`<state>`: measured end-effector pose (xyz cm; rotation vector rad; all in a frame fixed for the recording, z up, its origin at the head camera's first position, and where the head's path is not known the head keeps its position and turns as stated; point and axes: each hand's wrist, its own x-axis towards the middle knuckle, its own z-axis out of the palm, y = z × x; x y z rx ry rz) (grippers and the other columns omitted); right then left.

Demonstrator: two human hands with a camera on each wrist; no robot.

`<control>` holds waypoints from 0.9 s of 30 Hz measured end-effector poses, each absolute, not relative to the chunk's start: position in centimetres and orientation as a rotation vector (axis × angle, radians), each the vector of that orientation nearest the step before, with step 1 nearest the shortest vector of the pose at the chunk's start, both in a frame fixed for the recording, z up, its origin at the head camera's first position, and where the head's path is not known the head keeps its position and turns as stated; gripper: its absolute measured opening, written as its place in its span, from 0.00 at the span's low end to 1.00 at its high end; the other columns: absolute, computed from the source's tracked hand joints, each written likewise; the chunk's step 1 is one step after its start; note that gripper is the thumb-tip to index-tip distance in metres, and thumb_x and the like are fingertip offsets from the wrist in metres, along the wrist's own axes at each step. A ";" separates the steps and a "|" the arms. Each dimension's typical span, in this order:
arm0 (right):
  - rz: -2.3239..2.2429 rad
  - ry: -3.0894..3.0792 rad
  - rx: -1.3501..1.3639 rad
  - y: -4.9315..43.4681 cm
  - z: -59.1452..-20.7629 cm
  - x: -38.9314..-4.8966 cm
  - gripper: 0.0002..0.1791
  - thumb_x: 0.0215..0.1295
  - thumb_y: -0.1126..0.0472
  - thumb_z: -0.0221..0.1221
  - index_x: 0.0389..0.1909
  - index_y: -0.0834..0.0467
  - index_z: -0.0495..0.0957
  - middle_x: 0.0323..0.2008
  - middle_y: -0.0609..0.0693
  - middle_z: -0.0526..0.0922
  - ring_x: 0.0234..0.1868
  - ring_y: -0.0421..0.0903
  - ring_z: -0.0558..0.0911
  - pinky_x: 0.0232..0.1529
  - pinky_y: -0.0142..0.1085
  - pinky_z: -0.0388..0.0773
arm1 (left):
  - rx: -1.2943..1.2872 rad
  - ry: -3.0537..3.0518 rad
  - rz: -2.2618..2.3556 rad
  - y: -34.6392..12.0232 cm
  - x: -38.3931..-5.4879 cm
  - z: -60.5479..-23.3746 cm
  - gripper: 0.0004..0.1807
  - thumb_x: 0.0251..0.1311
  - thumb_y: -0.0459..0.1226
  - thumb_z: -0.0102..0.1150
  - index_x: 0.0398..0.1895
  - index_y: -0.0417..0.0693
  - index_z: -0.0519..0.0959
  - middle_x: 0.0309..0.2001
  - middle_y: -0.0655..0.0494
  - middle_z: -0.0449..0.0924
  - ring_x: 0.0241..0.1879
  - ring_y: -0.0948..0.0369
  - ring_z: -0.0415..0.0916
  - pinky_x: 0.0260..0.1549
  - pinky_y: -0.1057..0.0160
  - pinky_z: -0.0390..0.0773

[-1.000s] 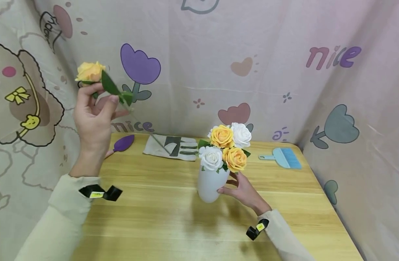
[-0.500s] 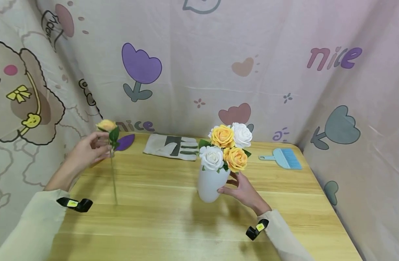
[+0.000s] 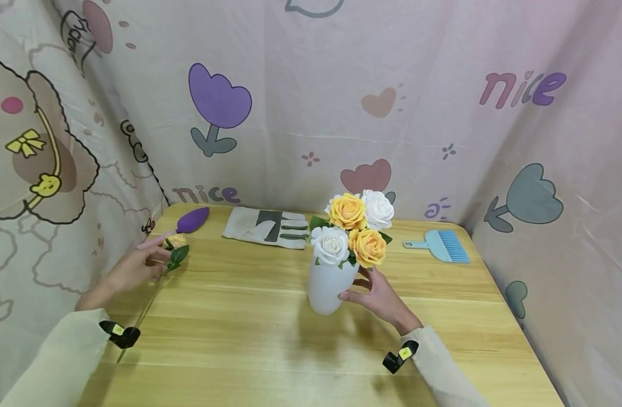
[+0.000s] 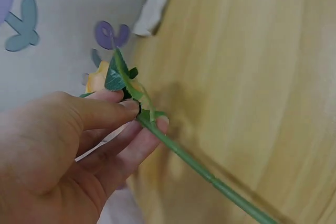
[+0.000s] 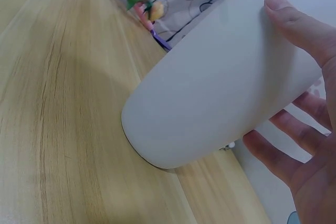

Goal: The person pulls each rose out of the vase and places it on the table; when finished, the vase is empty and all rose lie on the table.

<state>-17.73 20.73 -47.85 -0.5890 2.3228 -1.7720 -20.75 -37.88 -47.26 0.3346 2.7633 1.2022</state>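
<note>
At the left side of the table my left hand (image 3: 137, 267) pinches a yellow artificial rose (image 3: 176, 241) by its stem, just below the leaves. The left wrist view has the green stem (image 4: 210, 178) slanting down to the right from between thumb and fingers, with the bloom partly behind leaves. Near the table's middle stands an upright white vase (image 3: 331, 288) holding several yellow and white roses (image 3: 346, 234). My right hand (image 3: 379, 302) grips the vase's right side, thumb in front and fingers behind, as the right wrist view also shows.
Behind the left hand lies a small trowel (image 3: 193, 220) with a purple blade and pink handle. A grey-and-white glove (image 3: 265, 228) is at the back edge. A light-blue brush (image 3: 445, 247) lies back right. Patterned curtains (image 3: 290, 113) enclose the wooden table (image 3: 240, 339).
My left hand has come down from up by the curtain to low over the table's left side, carrying the yellow rose, which now tilts. The right hand and vase have not moved.
</note>
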 end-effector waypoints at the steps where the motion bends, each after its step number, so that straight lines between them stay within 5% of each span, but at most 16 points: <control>1: -1.773 2.323 -0.589 20.7 -47.9 -17.7 0.56 0.66 0.55 0.78 0.87 0.33 0.55 0.85 0.47 0.61 0.83 0.64 0.63 0.75 0.66 0.73 | 0.345 2.757 1.234 -37.9 -20.8 -47.7 0.42 0.70 0.17 0.55 0.86 0.36 0.55 0.68 0.15 0.69 0.40 0.66 0.83 0.29 0.63 0.87; 4: -1.774 2.323 -0.588 20.7 -47.9 -17.7 0.56 0.66 0.55 0.78 0.87 0.33 0.55 0.85 0.47 0.61 0.83 0.64 0.63 0.75 0.66 0.74 | 0.366 2.788 1.250 -38.0 -20.9 -48.8 0.51 0.68 0.15 0.54 0.90 0.48 0.48 0.59 0.17 0.76 0.37 0.60 0.83 0.25 0.63 0.85; 11: -1.780 2.313 -0.598 20.7 -47.8 -17.7 0.56 0.66 0.55 0.78 0.87 0.33 0.54 0.86 0.46 0.61 0.84 0.64 0.62 0.75 0.65 0.73 | 0.367 2.946 1.056 -38.2 -20.9 -49.8 0.48 0.70 0.18 0.58 0.89 0.43 0.51 0.56 0.21 0.82 0.45 0.41 0.87 0.25 0.65 0.82; 14: -1.785 2.312 -0.598 20.7 -47.8 -17.7 0.56 0.66 0.56 0.78 0.87 0.33 0.55 0.85 0.46 0.61 0.84 0.64 0.62 0.75 0.65 0.73 | 0.374 2.973 1.024 -38.1 -20.8 -49.5 0.46 0.70 0.19 0.59 0.88 0.41 0.52 0.57 0.23 0.82 0.40 0.47 0.87 0.24 0.66 0.81; 20: -1.781 2.318 -0.607 20.8 -47.9 -17.8 0.55 0.66 0.56 0.78 0.87 0.33 0.55 0.85 0.46 0.62 0.84 0.63 0.63 0.75 0.64 0.73 | 0.418 2.998 1.022 -38.0 -20.7 -48.4 0.49 0.70 0.19 0.61 0.90 0.55 0.55 0.62 0.26 0.81 0.25 0.63 0.80 0.19 0.65 0.79; 23: -1.779 2.318 -0.614 20.8 -48.0 -17.9 0.55 0.66 0.56 0.78 0.87 0.33 0.55 0.85 0.46 0.62 0.84 0.63 0.63 0.74 0.64 0.74 | 0.352 2.993 0.988 -37.9 -20.7 -47.5 0.46 0.72 0.21 0.59 0.89 0.56 0.58 0.66 0.27 0.79 0.28 0.56 0.83 0.18 0.63 0.79; 27: -1.773 2.321 -0.619 20.9 -48.1 -17.9 0.55 0.67 0.56 0.77 0.87 0.33 0.55 0.85 0.46 0.62 0.84 0.63 0.62 0.74 0.63 0.74 | 0.238 3.070 0.881 -37.1 -21.0 -46.1 0.28 0.76 0.28 0.60 0.78 0.42 0.74 0.60 0.27 0.83 0.42 0.40 0.86 0.29 0.51 0.84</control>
